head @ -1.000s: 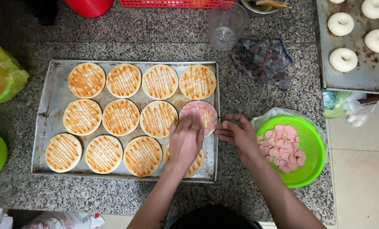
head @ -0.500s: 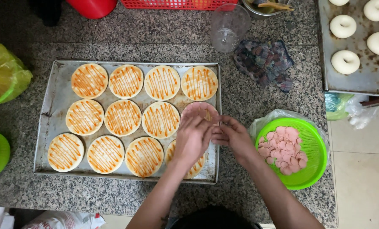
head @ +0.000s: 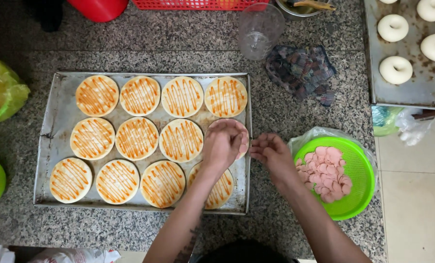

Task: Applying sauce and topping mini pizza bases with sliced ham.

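- A rectangular metal baking tray (head: 56, 122) lies on the speckled granite counter (head: 154, 44), holding round sauce-striped dough bases (head: 137, 139) in three rows.
- The left hand (head: 222, 143) rests over the base at the right end of the middle row.
- The right hand (head: 271, 153) sits just right of the tray.
- Right of that hand stands a green plastic strainer basket (head: 361, 173) with pink sausage slices (head: 324, 170) in it.
- Behind the strainer basket lies a dark crumpled cloth (head: 300, 70).

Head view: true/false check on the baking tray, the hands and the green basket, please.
1. The rectangular metal baking tray holds twelve round dough bases. True.
2. The left hand rests over a base in the tray's middle row. True.
3. The round green plastic basket is empty. False: it holds pink sliced meat rounds.
4. The right hand is inside the basket. False: it is between tray and basket.
5. The clear plastic cup stands on the tray. False: it stands on the granite counter.
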